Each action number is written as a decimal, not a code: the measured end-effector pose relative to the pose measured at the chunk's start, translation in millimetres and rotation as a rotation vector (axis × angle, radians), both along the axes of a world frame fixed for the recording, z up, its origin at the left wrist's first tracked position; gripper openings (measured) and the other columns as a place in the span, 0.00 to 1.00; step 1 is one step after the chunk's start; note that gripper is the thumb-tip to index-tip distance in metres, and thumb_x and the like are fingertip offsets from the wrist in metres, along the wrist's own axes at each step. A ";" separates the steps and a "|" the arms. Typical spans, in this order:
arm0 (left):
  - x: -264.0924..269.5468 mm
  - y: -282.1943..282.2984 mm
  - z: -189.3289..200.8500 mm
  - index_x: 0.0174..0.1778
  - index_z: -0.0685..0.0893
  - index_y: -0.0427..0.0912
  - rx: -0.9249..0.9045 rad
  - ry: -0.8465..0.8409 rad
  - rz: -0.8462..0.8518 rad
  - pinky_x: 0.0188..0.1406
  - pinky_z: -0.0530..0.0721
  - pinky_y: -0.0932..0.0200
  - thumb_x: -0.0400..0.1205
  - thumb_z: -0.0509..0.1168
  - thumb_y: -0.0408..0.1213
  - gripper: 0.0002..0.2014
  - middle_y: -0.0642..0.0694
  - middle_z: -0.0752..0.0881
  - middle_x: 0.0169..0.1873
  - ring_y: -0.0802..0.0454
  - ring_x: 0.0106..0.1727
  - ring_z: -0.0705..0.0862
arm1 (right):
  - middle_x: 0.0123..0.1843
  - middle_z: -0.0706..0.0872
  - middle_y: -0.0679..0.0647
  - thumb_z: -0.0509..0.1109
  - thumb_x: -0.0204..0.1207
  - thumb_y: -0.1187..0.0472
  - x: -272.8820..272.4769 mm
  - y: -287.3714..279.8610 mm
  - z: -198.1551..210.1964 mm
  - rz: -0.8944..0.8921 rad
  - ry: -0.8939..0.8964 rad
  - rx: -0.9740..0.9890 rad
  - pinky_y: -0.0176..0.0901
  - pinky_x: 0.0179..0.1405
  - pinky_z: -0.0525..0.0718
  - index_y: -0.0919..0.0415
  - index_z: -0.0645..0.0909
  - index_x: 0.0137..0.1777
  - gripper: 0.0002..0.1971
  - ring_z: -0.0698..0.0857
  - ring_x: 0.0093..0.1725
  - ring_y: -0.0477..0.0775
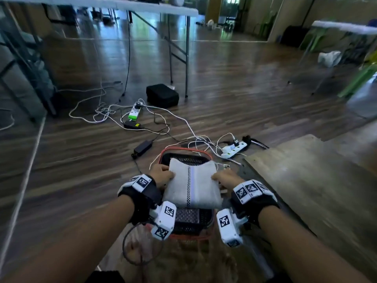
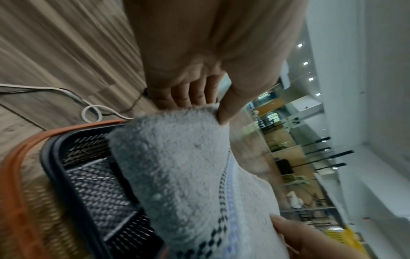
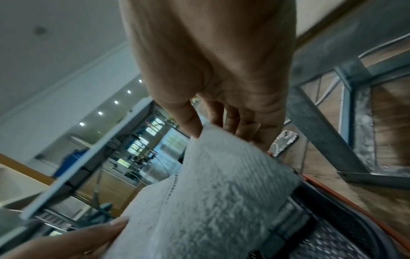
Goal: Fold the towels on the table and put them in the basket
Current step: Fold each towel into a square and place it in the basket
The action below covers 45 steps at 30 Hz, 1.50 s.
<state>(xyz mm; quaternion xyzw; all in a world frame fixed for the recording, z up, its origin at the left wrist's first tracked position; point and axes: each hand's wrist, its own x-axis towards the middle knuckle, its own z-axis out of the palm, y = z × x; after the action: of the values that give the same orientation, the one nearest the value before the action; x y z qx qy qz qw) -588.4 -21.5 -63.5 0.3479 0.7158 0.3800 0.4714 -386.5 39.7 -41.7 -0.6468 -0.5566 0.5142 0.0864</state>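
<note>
A folded grey towel with a dark checked stripe hangs level above a black mesh basket with an orange rim that stands on the floor. My left hand pinches the towel's left edge, thumb on top and fingers underneath. My right hand holds the right edge the same way. In the left wrist view my left hand grips the towel over the basket. In the right wrist view my right hand grips the towel beside the basket.
Power strips and several cables lie on the wooden floor just beyond the basket. A wooden table corner is at my right. A black case sits under a white folding table farther off.
</note>
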 end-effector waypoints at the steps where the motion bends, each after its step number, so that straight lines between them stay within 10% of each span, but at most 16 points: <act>1: -4.0 9.4 -22.3 0.28 0.80 0.42 -0.048 0.030 -0.017 0.30 0.72 0.60 0.78 0.62 0.23 0.14 0.41 0.79 0.29 0.47 0.31 0.76 | 0.47 0.83 0.64 0.64 0.75 0.63 -5.9 10.0 -21.3 0.027 -0.039 -0.030 0.54 0.54 0.83 0.65 0.79 0.41 0.06 0.84 0.52 0.64; 4: -12.6 37.6 -82.6 0.27 0.78 0.42 -0.151 0.088 -0.021 0.18 0.71 0.67 0.78 0.62 0.24 0.15 0.42 0.77 0.25 0.47 0.25 0.72 | 0.49 0.80 0.63 0.63 0.77 0.65 -24.0 34.9 -74.4 0.055 -0.116 -0.081 0.41 0.36 0.82 0.72 0.80 0.56 0.12 0.81 0.48 0.60; 6: -19.2 61.2 -117.0 0.27 0.79 0.41 -0.188 0.123 -0.022 0.28 0.76 0.65 0.77 0.63 0.25 0.13 0.40 0.80 0.30 0.46 0.31 0.77 | 0.49 0.80 0.61 0.63 0.78 0.66 -34.5 56.2 -105.1 0.074 -0.162 -0.092 0.37 0.25 0.71 0.73 0.79 0.59 0.14 0.79 0.44 0.57; 10: -34.5 111.0 -164.9 0.46 0.87 0.35 -0.198 0.155 -0.004 0.50 0.83 0.51 0.76 0.63 0.26 0.08 0.39 0.86 0.42 0.43 0.46 0.84 | 0.46 0.81 0.63 0.62 0.76 0.66 -53.8 104.2 -158.1 0.071 -0.177 -0.063 0.41 0.35 0.75 0.71 0.81 0.50 0.10 0.80 0.39 0.59; 16: -47.9 169.9 -204.1 0.54 0.86 0.31 -0.101 0.196 0.043 0.41 0.77 0.59 0.76 0.58 0.22 0.15 0.40 0.85 0.44 0.45 0.46 0.83 | 0.45 0.83 0.62 0.61 0.75 0.66 -80.4 157.9 -209.2 -0.028 -0.102 0.043 0.41 0.43 0.73 0.72 0.83 0.52 0.13 0.83 0.47 0.61; 22: -57.2 188.2 -233.8 0.51 0.86 0.30 -0.135 0.248 0.011 0.41 0.75 0.59 0.76 0.58 0.26 0.13 0.39 0.82 0.40 0.46 0.43 0.81 | 0.37 0.81 0.61 0.59 0.75 0.65 -90.4 179.4 -231.5 -0.041 -0.134 0.078 0.42 0.35 0.71 0.71 0.80 0.47 0.10 0.78 0.33 0.57; 28: -54.1 191.3 -243.6 0.57 0.81 0.37 -0.155 0.258 0.072 0.47 0.74 0.60 0.78 0.60 0.29 0.12 0.36 0.84 0.51 0.41 0.53 0.82 | 0.33 0.75 0.59 0.58 0.76 0.66 -90.4 177.9 -243.7 -0.040 -0.193 0.134 0.42 0.28 0.66 0.66 0.71 0.34 0.09 0.77 0.40 0.61; 32: -43.4 184.7 -251.2 0.73 0.69 0.34 -0.015 0.405 0.054 0.64 0.72 0.57 0.80 0.59 0.32 0.24 0.37 0.76 0.69 0.39 0.70 0.75 | 0.69 0.70 0.64 0.60 0.77 0.63 -102.6 161.3 -242.7 0.067 -0.406 0.484 0.52 0.55 0.73 0.65 0.68 0.69 0.20 0.71 0.67 0.65; 38: -31.3 174.6 -287.0 0.82 0.50 0.44 -0.052 0.775 -0.387 0.80 0.51 0.39 0.86 0.46 0.46 0.28 0.45 0.43 0.83 0.47 0.83 0.42 | 0.84 0.53 0.57 0.53 0.82 0.56 -109.5 150.9 -276.4 0.435 -0.582 0.649 0.59 0.77 0.59 0.59 0.55 0.80 0.27 0.50 0.83 0.55; 45: -32.8 177.5 -312.9 0.82 0.40 0.46 -0.090 0.893 -0.469 0.80 0.41 0.43 0.86 0.37 0.49 0.28 0.47 0.36 0.82 0.46 0.82 0.34 | 0.85 0.36 0.55 0.46 0.85 0.52 -109.7 145.4 -314.0 0.418 -0.571 0.537 0.61 0.80 0.51 0.59 0.44 0.83 0.29 0.35 0.83 0.53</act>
<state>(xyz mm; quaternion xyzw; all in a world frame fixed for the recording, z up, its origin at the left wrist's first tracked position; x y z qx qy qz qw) -621.2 156.0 -376.4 0.6071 0.7659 0.0466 0.2066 -496.3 185.1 -355.7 -0.5912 -0.7907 0.1583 -0.0116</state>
